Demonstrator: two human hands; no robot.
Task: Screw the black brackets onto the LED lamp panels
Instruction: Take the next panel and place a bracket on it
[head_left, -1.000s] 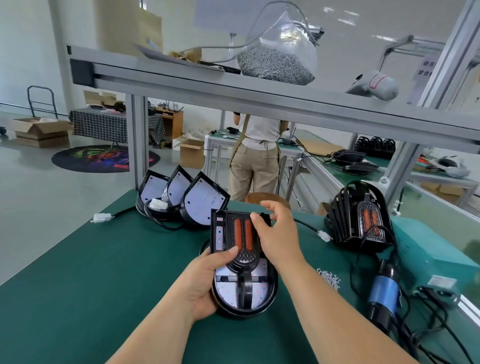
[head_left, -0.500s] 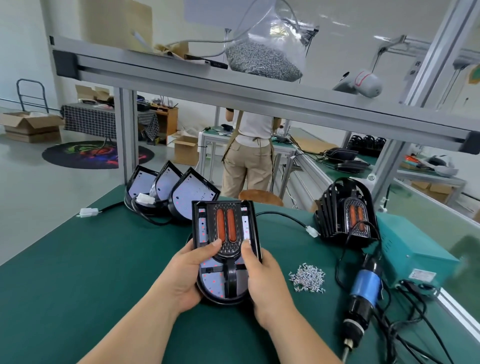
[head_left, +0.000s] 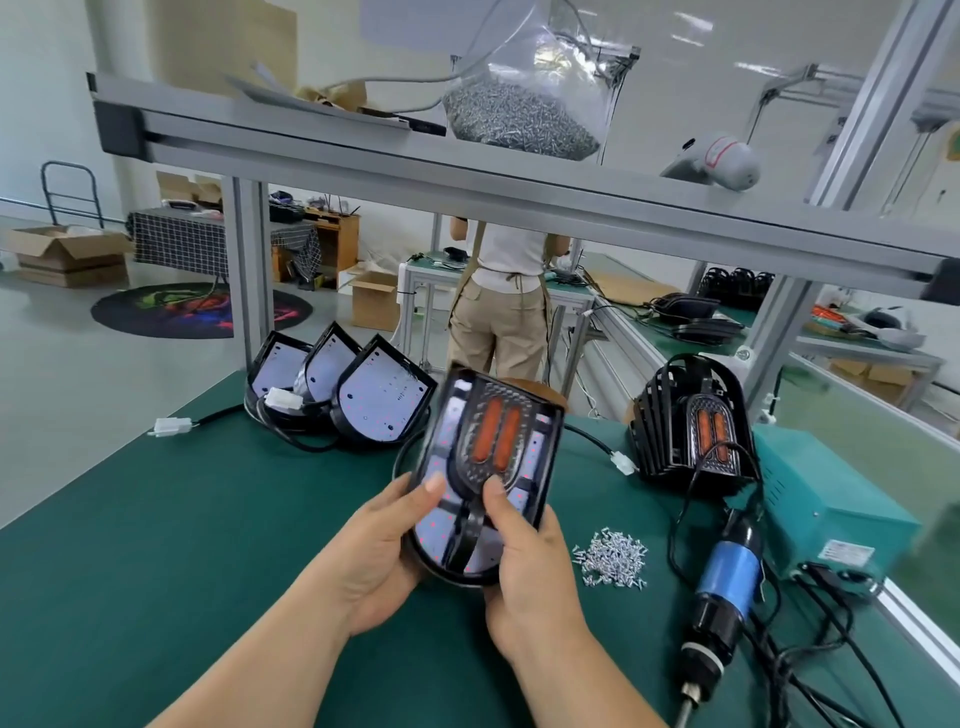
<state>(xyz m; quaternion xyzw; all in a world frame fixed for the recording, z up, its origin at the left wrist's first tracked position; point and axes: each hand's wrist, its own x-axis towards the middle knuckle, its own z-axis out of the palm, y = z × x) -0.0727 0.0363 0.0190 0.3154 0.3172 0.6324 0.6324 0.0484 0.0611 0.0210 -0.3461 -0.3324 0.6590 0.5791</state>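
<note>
Left hand (head_left: 376, 564) and right hand (head_left: 530, 579) both grip the panel (head_left: 440, 536), bracket (head_left: 480, 470) on top, tilted up just left of the screws (head_left: 613, 558), so I'd lay it flat there, line up the holes and pin the bracket with a thumb before grabbing the driver (head_left: 727, 577).

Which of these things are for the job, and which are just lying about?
For the job: lamp panel with bracket, gripped by left hand and right hand; loose screws; electric screwdriver; waiting panels.
Lying about: cardboard boxes; round rug.
</note>
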